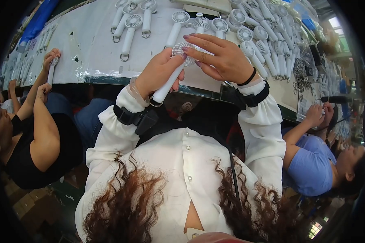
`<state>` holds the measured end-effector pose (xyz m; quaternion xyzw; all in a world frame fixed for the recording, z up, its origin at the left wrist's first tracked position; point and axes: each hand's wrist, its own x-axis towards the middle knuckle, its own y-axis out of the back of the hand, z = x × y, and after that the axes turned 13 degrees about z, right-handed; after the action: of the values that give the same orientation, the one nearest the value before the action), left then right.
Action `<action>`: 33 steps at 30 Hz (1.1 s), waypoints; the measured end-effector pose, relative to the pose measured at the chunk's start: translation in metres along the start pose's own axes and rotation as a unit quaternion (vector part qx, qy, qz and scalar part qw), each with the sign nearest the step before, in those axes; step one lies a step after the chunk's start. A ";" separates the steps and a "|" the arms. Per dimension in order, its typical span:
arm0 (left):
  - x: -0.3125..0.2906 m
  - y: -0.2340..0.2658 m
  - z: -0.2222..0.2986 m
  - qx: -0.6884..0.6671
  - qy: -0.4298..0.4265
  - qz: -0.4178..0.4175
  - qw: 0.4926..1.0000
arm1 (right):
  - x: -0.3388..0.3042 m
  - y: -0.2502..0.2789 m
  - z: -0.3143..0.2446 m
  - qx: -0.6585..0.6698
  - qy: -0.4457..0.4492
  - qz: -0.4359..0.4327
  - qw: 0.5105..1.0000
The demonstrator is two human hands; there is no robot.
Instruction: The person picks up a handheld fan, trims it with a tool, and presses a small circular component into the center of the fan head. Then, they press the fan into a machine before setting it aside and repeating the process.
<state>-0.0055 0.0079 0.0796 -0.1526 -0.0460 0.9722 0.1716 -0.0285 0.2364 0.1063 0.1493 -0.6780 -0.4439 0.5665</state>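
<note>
While the white fan is over the bench's near edge, L hand is clamped round its handle; R hand is at its grille, can't tell if pinching. Step's prob. grille fit/check; next move calls for steady L hold. Other fans lie beyond.

Held fan: head partly hidden behind right grip, handle partly covered by left grip. Whether right grip touches or only hovers over head: cannot tell. Beyond held fan, to left, one fan cut off by upper edge. Right of held fan, piled fans hide one another; metal rings too small to count. Farther right, thing held by co-worker too tiny to tell.
</note>
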 end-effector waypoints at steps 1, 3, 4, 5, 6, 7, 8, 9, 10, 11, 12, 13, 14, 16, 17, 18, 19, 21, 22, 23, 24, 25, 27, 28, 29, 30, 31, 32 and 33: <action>0.000 0.000 0.000 0.000 0.000 0.000 1.000 | 0.000 0.000 0.000 0.000 0.000 0.000 1.000; 0.000 -0.001 0.002 -0.001 -0.007 0.007 1.000 | -0.001 -0.001 -0.002 -0.011 -0.004 0.007 1.000; 0.000 -0.001 0.002 -0.001 -0.011 0.011 1.000 | -0.002 -0.002 -0.003 -0.017 -0.005 0.010 1.000; 0.000 -0.001 0.001 -0.002 -0.011 0.011 1.000 | -0.002 -0.003 -0.004 -0.016 -0.005 0.010 1.000; 0.000 -0.001 0.001 -0.004 -0.016 0.011 1.000 | -0.002 -0.004 -0.006 -0.024 -0.007 0.016 1.000; 0.001 -0.001 0.001 -0.006 -0.021 0.010 1.000 | -0.002 -0.005 -0.008 -0.032 -0.008 0.021 0.999; 0.001 -0.001 0.001 -0.009 -0.026 0.009 1.000 | -0.002 -0.006 -0.008 -0.040 -0.010 0.026 0.999; 0.000 -0.001 0.000 -0.009 -0.026 0.010 1.000 | -0.002 -0.006 -0.009 -0.039 -0.010 0.026 0.999; 0.000 0.000 -0.001 -0.010 -0.029 0.010 0.999 | -0.002 -0.006 -0.009 -0.038 -0.010 0.023 0.999; 0.000 0.000 -0.002 -0.011 -0.032 0.011 0.999 | -0.002 -0.006 -0.009 -0.037 -0.010 0.020 0.999; 0.000 0.000 -0.002 -0.013 -0.035 0.011 0.999 | -0.001 -0.006 -0.009 -0.037 -0.010 0.017 0.999; 0.000 0.000 -0.001 -0.013 -0.035 0.011 0.999 | -0.001 -0.006 -0.009 -0.037 -0.010 0.017 0.999; -0.001 -0.001 -0.001 -0.011 -0.039 0.014 0.999 | -0.002 -0.006 -0.009 -0.041 -0.009 0.018 0.999; -0.001 -0.002 -0.001 -0.009 -0.047 0.018 0.999 | -0.003 -0.007 -0.010 -0.048 -0.009 0.021 0.999; -0.001 -0.001 -0.001 -0.009 -0.047 0.018 0.999 | -0.004 -0.007 -0.011 -0.048 -0.008 0.021 0.999; 0.000 0.000 -0.001 -0.010 -0.044 0.013 0.999 | -0.003 -0.008 -0.014 -0.041 -0.017 0.023 0.999; 0.000 0.001 -0.002 -0.011 -0.040 0.009 0.999 | -0.003 -0.009 -0.016 -0.035 -0.026 0.025 0.999; 0.001 0.002 -0.002 -0.012 -0.038 0.004 0.999 | -0.003 -0.010 -0.016 -0.029 -0.034 0.027 0.999; 0.000 0.000 -0.002 -0.010 -0.042 0.007 0.999 | -0.003 -0.011 -0.016 0.032 -0.060 0.042 0.997; -0.001 -0.001 -0.002 -0.008 -0.045 0.010 0.999 | -0.003 -0.011 -0.015 0.092 -0.087 0.056 0.990; -0.001 -0.002 -0.003 -0.006 -0.049 0.012 0.999 | -0.004 -0.011 -0.014 0.152 -0.113 0.070 0.979; -0.001 -0.003 -0.002 -0.006 -0.050 0.011 0.999 | -0.005 -0.011 -0.013 0.150 -0.113 0.070 0.980; -0.001 -0.003 -0.002 0.001 -0.057 0.006 0.998 | -0.006 -0.012 -0.009 0.272 -0.204 0.064 0.938; -0.002 -0.003 -0.001 0.005 -0.060 0.004 0.998 | -0.007 -0.013 -0.009 0.331 -0.248 0.061 0.909; -0.002 -0.004 -0.001 0.005 -0.061 0.003 0.998 | -0.006 -0.014 -0.010 0.330 -0.247 0.061 0.909; -0.003 -0.005 0.000 0.009 -0.064 0.007 0.998 | -0.006 -0.017 -0.011 0.392 -0.301 0.068 0.866; -0.003 -0.007 0.000 0.013 -0.066 0.010 0.998 | -0.005 -0.021 -0.012 0.451 -0.353 0.075 0.816; -0.003 -0.008 0.000 0.017 -0.069 0.014 0.997 | -0.004 -0.023 -0.013 0.507 -0.401 0.081 0.759; -0.004 -0.007 0.000 0.017 -0.070 0.014 0.997 | -0.002 -0.024 -0.014 0.506 -0.400 0.081 0.760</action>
<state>0.0000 0.0136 0.0818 -0.0818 -0.0394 0.9835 0.1568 -0.0222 0.2179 0.0856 0.1679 -0.9785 -0.0081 0.1192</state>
